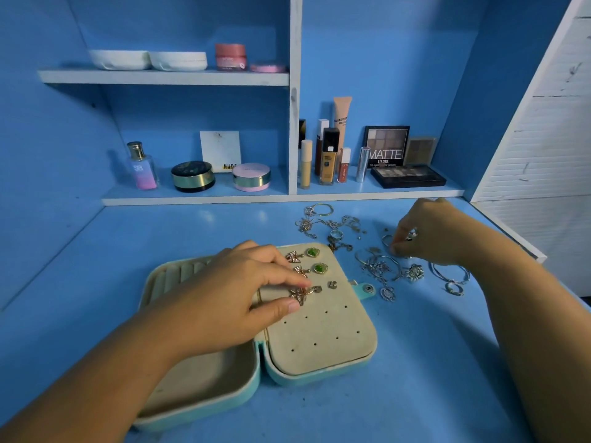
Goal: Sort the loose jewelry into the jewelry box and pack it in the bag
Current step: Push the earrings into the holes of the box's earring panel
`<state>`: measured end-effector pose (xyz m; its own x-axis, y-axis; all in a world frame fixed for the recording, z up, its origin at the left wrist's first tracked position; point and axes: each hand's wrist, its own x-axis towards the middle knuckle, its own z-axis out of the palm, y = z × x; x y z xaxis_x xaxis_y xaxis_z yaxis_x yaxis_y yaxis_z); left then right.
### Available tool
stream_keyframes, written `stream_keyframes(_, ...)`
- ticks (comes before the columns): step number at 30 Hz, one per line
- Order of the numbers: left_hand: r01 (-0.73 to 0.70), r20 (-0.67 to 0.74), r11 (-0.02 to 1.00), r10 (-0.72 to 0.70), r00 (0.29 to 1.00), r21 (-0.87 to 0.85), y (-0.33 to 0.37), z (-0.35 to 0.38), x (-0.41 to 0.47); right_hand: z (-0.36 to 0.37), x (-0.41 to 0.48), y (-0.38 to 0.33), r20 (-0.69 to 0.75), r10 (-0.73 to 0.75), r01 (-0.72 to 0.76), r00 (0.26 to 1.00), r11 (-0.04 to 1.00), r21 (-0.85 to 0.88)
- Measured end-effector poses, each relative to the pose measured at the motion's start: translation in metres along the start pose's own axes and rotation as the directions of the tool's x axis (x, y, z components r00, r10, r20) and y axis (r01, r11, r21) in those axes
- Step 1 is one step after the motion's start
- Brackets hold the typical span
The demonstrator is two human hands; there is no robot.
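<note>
An open teal jewelry box (323, 372) with beige lining lies in the middle of the blue desk. Its right panel (319, 334) has small holes and carries two green earrings (316, 260), butterfly earrings (292, 256) and a small ear cuff (333, 284). My left hand (243, 292) pinches a rose-gold flower earring (302, 294) against this panel. My right hand (428, 233) reaches into the loose pile of silver jewelry (383, 266) at the right and pinches a small piece there. No bag is in view.
More chains and rings (323, 219) lie behind the box. Bangles (451, 276) sit near my right forearm. A shelf behind holds a perfume bottle (142, 166), compacts (193, 175), foundation bottles (329, 155) and eyeshadow palettes (407, 175). A white panel (543, 123) stands at the right.
</note>
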<state>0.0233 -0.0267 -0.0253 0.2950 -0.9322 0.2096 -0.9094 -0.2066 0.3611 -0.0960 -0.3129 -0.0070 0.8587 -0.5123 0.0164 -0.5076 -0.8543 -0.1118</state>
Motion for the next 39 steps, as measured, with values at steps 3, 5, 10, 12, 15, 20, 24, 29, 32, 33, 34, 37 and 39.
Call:
stream_keyframes(3, 0.002, -0.001, 1.000, -0.002, 1.000, -0.003, 0.000, 0.000, 0.000, 0.002, 0.002, -0.001, 0.016, -0.001, 0.000, 1.000, 1.000, 0.010)
stream_keyframes(5, 0.000, -0.007, 1.000, 0.000, 1.000, -0.009, 0.001, 0.001, 0.000, 0.002, 0.003, -0.002, 0.020, 0.006, -0.006, 1.000, 1.000, 0.006)
stream_keyframes(10, -0.005, -0.031, 1.000, 0.004, 1.000, -0.030, 0.001, 0.004, 0.000, 0.005, 0.002, -0.002, -0.013, -0.019, 0.020, 1.000, 1.000, 0.022)
stream_keyframes(12, -0.014, -0.052, 0.999, 0.012, 0.999, -0.039, 0.001, 0.004, 0.001, 0.008, 0.003, -0.003, -0.086, -0.045, 0.051, 0.995, 0.997, 0.065)
stream_keyframes(15, -0.029, -0.074, 0.997, 0.024, 0.997, -0.068, 0.002, 0.005, 0.002, 0.015, 0.009, -0.009, -0.182, -0.076, 0.095, 0.980, 0.991, 0.098)
stream_keyframes(20, -0.037, -0.104, 0.993, 0.026, 0.994, -0.110, 0.004, 0.004, 0.003, 0.023, 0.019, -0.016, -0.171, -0.080, 0.097, 0.982, 0.990, 0.097)
stream_keyframes(24, -0.020, -0.126, 0.991, 0.004, 0.992, -0.133, 0.006, 0.001, 0.003, 0.026, 0.025, -0.019, -0.183, -0.082, 0.100, 0.980, 0.991, 0.091)
stream_keyframes(29, 0.072, -0.203, 0.979, -0.111, 0.973, -0.190, 0.007, -0.007, 0.002, 0.026, 0.030, -0.023, -0.178, -0.079, 0.086, 0.981, 0.996, 0.035)
stream_keyframes(32, 0.094, -0.232, 0.973, -0.143, 0.962, -0.211, 0.003, -0.008, 0.003, 0.026, 0.029, -0.023, -0.159, -0.064, 0.061, 0.985, 0.998, -0.027)
stream_keyframes(33, 0.102, -0.239, 0.973, -0.151, 0.959, -0.207, 0.002, -0.008, 0.003, 0.025, 0.028, -0.023, -0.163, -0.058, 0.053, 0.985, 0.998, -0.039)
stream_keyframes(34, 0.108, -0.245, 0.974, -0.156, 0.957, -0.199, 0.002, -0.008, 0.003, 0.024, 0.025, -0.024, -0.183, -0.059, 0.054, 0.981, 0.998, -0.034)
stream_keyframes(37, 0.126, -0.252, 0.978, -0.166, 0.953, -0.167, -0.002, -0.010, 0.003, 0.018, 0.011, -0.034, -0.273, -0.107, 0.147, 0.956, 0.981, 0.129)
stream_keyframes(39, 0.145, -0.243, 0.981, -0.172, 0.955, -0.128, -0.008, -0.010, 0.003, 0.016, -0.002, -0.047, -0.274, -0.166, 0.240, 0.947, 0.935, 0.260)
